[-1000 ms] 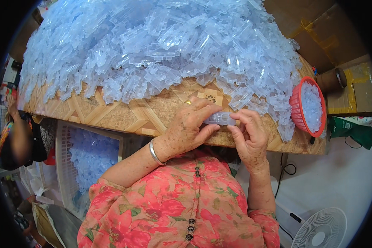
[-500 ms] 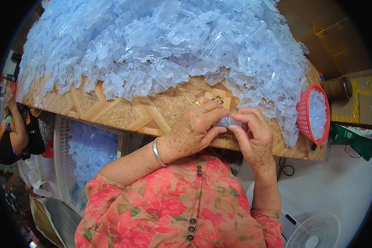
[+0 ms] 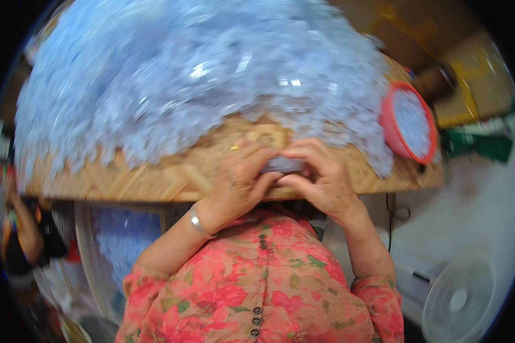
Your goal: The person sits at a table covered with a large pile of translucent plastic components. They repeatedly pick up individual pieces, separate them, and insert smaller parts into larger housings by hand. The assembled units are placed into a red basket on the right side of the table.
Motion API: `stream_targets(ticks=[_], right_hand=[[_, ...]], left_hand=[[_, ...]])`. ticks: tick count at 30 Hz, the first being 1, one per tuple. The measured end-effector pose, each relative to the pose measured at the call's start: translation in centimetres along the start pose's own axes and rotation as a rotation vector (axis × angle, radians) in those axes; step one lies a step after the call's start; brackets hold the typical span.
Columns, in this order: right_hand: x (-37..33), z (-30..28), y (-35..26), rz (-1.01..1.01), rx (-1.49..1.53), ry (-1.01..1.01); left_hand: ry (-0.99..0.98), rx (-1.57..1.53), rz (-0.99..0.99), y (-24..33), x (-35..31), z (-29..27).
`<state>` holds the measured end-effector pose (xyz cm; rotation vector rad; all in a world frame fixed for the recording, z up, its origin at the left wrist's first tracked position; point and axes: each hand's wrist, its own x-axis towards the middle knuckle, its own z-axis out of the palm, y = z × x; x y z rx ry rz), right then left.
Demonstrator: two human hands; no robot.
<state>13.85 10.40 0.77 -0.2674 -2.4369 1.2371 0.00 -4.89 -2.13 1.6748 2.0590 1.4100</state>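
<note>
Between the fingertips of both hands is a small clear plastic piece (image 3: 284, 165), blurred and partly covered by the fingers. My left hand (image 3: 243, 174), with a ring on a finger and a bracelet at the wrist, is closed on its left end. From the other side my right hand (image 3: 321, 178) pinches the right end with thumb and fingers. Both hands are over the near edge of the wood-patterned table (image 3: 149, 183). Beyond them spreads a big heap of clear, bluish plastic pieces (image 3: 200, 91).
A red basket (image 3: 390, 126) of small clear pieces stands at the table's right edge. Below the table on the left is a pale crate (image 3: 87, 234) with more pieces. A white fan (image 3: 458, 300) is at lower right. Another person's arm (image 3: 26, 214) shows far left.
The whole view has shifted and tilted, and it is now blurred. Both hands still hold the clear piece between them; the fingers of my right hand have closed further over it.
</note>
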Motion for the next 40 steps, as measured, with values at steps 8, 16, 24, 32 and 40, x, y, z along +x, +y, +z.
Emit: stream_targets(ticks=[8,16,24,32,40], right_hand=[[0.2,1.4,1.9,0.001,0.018,-0.017],[-1.6,1.0,1.5,0.125,-0.052,0.078],[-0.9,-0.5,1.0,0.395,0.173,-0.225],[0.5,-1.0,0.9,0.686,0.582,-0.405],[2.0,-0.7,1.1,0.821,0.605,-0.544]], left_hand=[[-0.17,0.202,0.008,1.9,0.6,-1.5],[-0.335,0.225,0.034,3.1,1.9,-2.1],[-0.397,-0.151,-0.304,1.6,1.8,-2.0],[-0.445,-0.508,-0.587,2.1,2.7,-2.0],[-0.564,-0.655,-0.917,3.5,4.3,-4.0]])
